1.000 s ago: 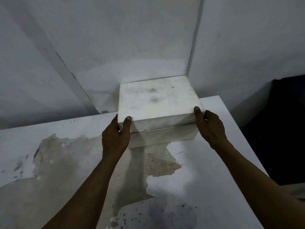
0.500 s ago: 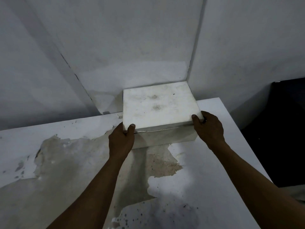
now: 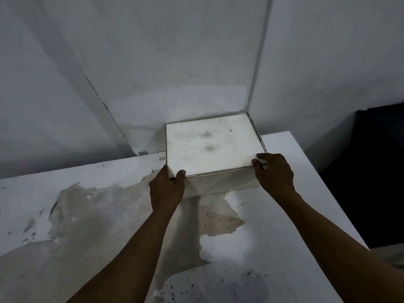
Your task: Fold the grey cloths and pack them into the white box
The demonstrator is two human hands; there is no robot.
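Note:
The white box stands at the back of the table, pushed into the corner where two walls meet. Its lid is down and nearly flush with the body, with a thin dark seam along the front. My left hand grips the front left corner of the lid, thumb on top. My right hand grips the front right corner, fingers curled over the lid's edge. No grey cloths are visible; the inside of the box is hidden by the lid.
The white table has a large patch of peeled, stained surface at left and centre. Its right edge drops to a dark area. Grey walls close in behind and to the right of the box.
The lid has come down lower onto the box and the box sits further back in the corner. Both hands followed it, staying on the front corners.

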